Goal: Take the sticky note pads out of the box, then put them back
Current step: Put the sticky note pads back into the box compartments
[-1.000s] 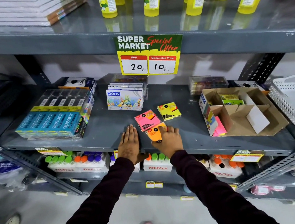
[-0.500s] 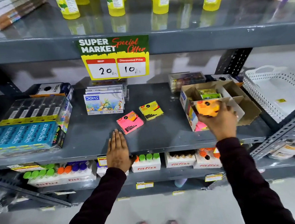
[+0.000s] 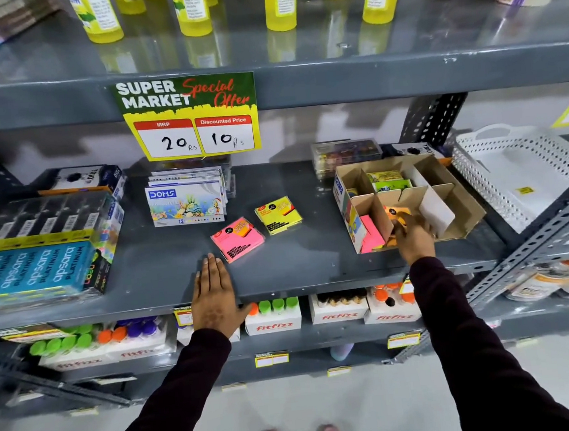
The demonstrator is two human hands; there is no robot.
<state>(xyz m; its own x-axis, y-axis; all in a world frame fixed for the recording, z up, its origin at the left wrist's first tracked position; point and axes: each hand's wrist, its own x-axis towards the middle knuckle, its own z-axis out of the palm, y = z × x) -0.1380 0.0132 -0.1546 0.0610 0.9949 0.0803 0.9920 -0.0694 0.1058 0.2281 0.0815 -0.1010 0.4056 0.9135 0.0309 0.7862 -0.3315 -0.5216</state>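
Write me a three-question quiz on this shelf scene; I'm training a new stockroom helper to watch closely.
1. True or false: the left hand is holding a sticky note pad.
2. Which pads lie loose on the shelf? A) pink pad and yellow pad B) two orange pads C) none
3. Fill in: the right hand is lowering the orange pad into the cardboard ____.

Key
1. False: it rests flat on the shelf edge, holding nothing.
2. A
3. box
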